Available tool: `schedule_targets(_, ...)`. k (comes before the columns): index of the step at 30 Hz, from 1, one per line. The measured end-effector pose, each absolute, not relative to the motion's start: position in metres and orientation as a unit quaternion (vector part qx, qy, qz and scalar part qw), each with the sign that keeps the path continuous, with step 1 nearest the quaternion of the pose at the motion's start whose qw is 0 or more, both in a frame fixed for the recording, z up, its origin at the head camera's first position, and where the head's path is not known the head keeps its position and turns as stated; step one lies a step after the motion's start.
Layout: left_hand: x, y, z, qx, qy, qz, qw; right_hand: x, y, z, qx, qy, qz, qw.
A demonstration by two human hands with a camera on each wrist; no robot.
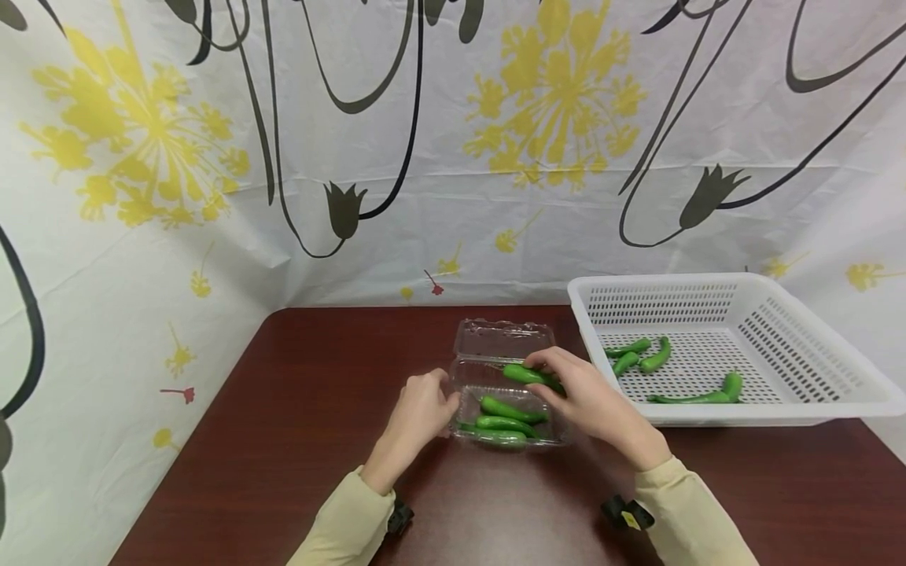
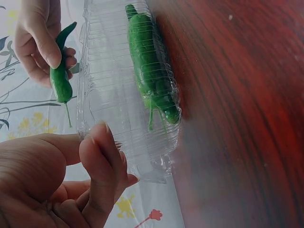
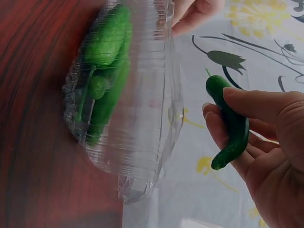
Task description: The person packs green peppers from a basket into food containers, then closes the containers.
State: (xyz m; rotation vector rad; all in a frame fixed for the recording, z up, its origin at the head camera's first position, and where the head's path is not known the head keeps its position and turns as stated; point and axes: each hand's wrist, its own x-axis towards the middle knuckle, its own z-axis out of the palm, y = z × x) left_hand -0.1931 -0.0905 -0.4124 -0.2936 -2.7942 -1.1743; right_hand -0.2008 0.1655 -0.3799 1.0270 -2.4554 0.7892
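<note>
Tabletop, head view: we see the tabletop (image 1: 318, 409) spread left of the clear container (image 1: 481, 373) to its left edge, and back to the printed cloth (image 1: 425, 141); on the right, the white basket (image 1: 750, 412) stands a narrow strip away from the container.
Held pepper, head view: we find the held pepper (image 1: 520, 373) over the container's far right part, long axis left to right, its right end slightly nearer us.
Packed peppers, head view: the packed peppers (image 1: 506, 425) lie inside, roughly left to right; the lid (image 1: 504, 339) is open on the far side.
Container rim, left wrist view: we see the left hand (image 1: 418, 405), fingers partly curled, pinch the container's left edge; the held pepper is above the rim, apart from it.
Pepper stem, right wrist view: the right hand (image 1: 583, 393) closes thumb and fingers round the pepper's middle; we see the stem point left, the curved tip right.
</note>
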Motion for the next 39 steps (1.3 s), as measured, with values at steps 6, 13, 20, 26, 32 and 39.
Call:
schedule_targets(6,-0.193,-0.090,-0.412,-0.092,-0.917,-0.386,0.044,-0.201,0.162,-0.382,0.367,-0.866,0.291,0.176)
schedule_targets(13,-0.193,-0.090,-0.412,-0.089,-0.917,-0.386,0.044,-0.201,0.158,-0.386,0.373,-0.860,0.299,0.178)
schedule_targets(20,-0.192,-0.090,-0.412,-0.091,-0.917,-0.386,0.046,-0.202,0.154,-0.393,0.377,-0.860,0.298,0.170)
schedule_targets(26,-0.192,-0.090,-0.412,-0.093,-0.917,-0.384,0.050,-0.203,0.152,-0.398,0.374,-0.863,0.297,0.168)
schedule_targets(32,-0.192,-0.090,-0.412,-0.092,-0.917,-0.386,0.049,-0.202,0.151,-0.400,0.370,-0.867,0.295,0.156)
schedule_targets(39,-0.192,-0.090,-0.412,-0.091,-0.917,-0.386,0.049,-0.202,0.149,-0.402,0.376,-0.863,0.294,0.165)
